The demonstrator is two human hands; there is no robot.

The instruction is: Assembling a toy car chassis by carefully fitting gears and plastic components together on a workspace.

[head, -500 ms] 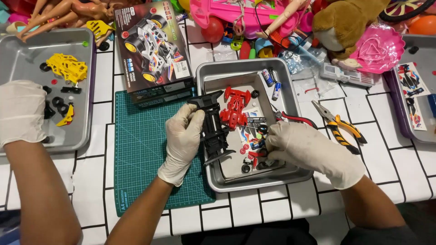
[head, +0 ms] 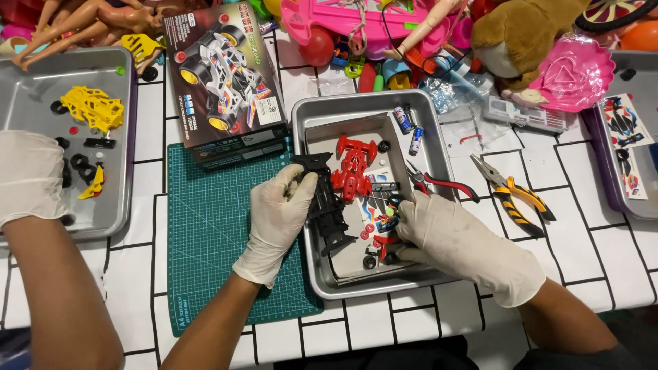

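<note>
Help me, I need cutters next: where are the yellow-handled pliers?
In the head view, the yellow-handled pliers lie on the white table, right of the metal tray, beyond the right hand.

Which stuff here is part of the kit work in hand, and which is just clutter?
In use:
- left hand holding black chassis
- right hand among small parts in centre metal tray
- red car body
- kit box
- green cutting mat

Lying about:
- yellow-handled pliers
- plush toy
- pink plastic toys
- dolls
- co-worker's gloved hand at the left tray
</note>
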